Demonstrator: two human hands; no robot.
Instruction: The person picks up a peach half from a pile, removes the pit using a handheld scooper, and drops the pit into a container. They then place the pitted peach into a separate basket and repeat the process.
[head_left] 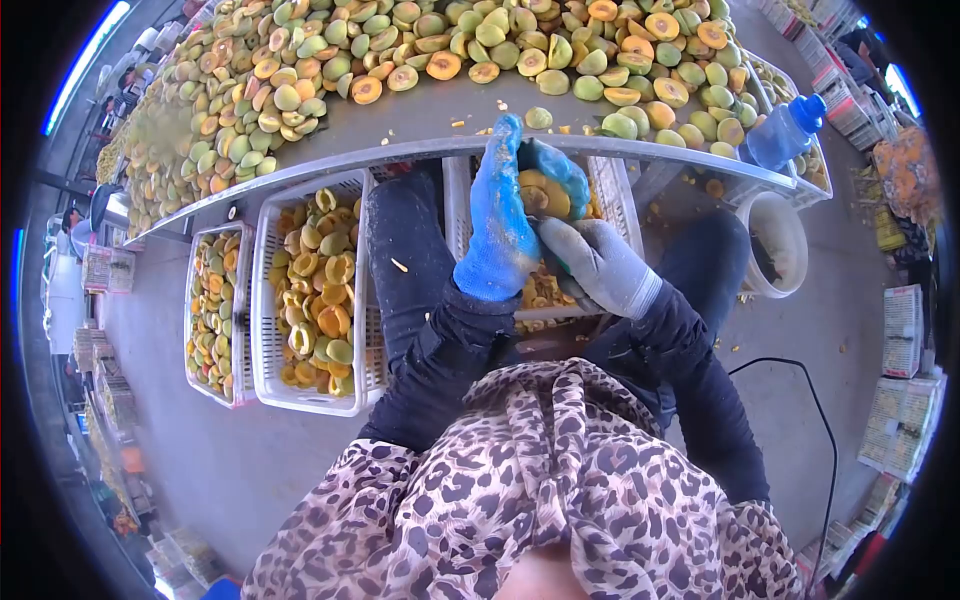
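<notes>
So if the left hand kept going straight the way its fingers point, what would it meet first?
Probably the table edge just beyond the left hand, then a lone fruit half; depth is unclear.

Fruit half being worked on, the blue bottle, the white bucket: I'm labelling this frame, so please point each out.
fruit half (541,193), head view, its orange cut face.
blue bottle (781,137), head view, its body.
white bucket (797,243), head view, its rim.

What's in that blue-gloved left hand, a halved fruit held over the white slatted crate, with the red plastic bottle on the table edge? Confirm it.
Not quite: the head view shows a blue plastic bottle, not red. The blue-gloved left hand does hold a halved yellow fruit over the white slatted crate.
</notes>
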